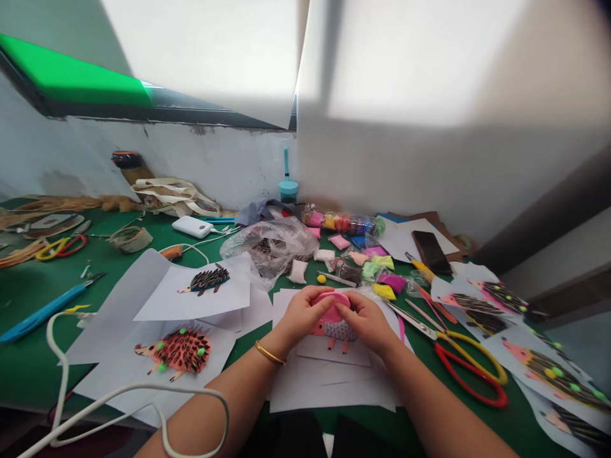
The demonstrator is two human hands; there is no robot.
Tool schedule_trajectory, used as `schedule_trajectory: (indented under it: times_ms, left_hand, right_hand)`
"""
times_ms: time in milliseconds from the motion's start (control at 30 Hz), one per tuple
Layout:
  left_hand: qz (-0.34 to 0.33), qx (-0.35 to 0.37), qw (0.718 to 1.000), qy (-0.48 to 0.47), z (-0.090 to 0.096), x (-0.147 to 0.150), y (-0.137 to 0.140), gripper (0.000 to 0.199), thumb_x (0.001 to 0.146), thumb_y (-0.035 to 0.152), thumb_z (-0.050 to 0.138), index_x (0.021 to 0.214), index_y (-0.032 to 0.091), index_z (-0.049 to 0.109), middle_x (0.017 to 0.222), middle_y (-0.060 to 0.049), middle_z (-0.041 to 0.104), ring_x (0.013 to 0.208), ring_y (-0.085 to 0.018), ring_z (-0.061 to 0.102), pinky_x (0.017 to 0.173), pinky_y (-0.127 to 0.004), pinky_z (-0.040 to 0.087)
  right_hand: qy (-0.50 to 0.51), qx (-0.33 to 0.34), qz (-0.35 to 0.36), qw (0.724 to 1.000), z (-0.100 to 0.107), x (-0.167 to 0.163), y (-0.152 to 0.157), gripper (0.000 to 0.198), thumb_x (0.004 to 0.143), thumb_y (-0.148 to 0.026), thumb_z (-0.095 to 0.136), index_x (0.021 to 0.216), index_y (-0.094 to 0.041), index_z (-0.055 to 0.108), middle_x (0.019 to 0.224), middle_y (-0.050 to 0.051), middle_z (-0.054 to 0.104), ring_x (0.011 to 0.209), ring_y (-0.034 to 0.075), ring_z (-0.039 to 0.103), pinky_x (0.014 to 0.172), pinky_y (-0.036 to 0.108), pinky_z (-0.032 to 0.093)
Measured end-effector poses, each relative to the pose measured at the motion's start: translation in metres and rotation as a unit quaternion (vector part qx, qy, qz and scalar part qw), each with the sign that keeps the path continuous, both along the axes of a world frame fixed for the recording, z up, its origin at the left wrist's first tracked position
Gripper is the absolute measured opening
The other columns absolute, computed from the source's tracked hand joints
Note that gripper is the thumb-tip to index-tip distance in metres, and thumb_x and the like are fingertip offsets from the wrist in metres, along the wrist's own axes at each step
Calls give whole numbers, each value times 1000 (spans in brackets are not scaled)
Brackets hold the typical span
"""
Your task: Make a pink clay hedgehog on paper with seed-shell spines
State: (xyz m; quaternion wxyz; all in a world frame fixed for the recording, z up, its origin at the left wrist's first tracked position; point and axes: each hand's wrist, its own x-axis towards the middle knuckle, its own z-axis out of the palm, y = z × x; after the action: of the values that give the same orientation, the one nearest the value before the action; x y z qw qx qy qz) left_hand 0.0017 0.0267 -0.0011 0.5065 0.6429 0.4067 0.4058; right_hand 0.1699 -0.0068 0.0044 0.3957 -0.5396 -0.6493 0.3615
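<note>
My left hand [304,312] and my right hand [366,318] come together in the middle of the view. Between their thumbs and fingers is a piece of pink modelling clay [333,299], flat and roughly round. Both thumbs press on its near face, and the far fingers are partly hidden behind it. Just below lies a hedgehog picture [341,332] with a patterned body and pink legs, its upper part covered by my hands. White paper sheets [329,388] are stacked beneath the picture.
Large scissors [470,366] with red and yellow handles lie at right, near several hedgehog pictures [554,375]. Small clay packets [370,270] and a plastic bag [238,245] sit beyond my hands. A white cable [143,388] loops across the left front, beside a blue cutter [45,312].
</note>
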Motion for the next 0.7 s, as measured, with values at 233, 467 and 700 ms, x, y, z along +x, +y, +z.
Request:
schedule_trajectory:
  times_ms: [233, 467, 700]
  left_hand:
    - [13, -96, 995, 10, 5, 2, -5, 30, 77, 42, 62, 86, 15, 68, 79, -4, 66, 65, -15, 59, 55, -24, 48]
    - [1, 8, 1000, 7, 1, 1, -2, 35, 78, 38, 62, 106, 18, 67, 100, -6, 67, 88, -18, 60, 77, -27, 49]
    - [14, 51, 996, 77, 3, 1, -5, 24, 80, 39, 60, 79, 19, 72, 80, -4, 65, 76, -17, 59, 66, -26, 50]
  right_hand:
    - [-25, -6, 21, 999, 2, -3, -2, 21, 83, -37, 54, 79, -18, 63, 73, 0, 62, 69, 16, 55, 60, 25, 40]
    - [1, 4, 1, 1000, 0, 1, 0, 25, 85, -40, 50, 81, -18, 63, 76, 2, 63, 71, 17, 55, 62, 26, 41]
    - [-46, 2, 7, 999, -1, -2, -2, 24, 85, -38, 49, 74, -19, 60, 69, 0, 59, 66, 15, 52, 57, 25, 37]
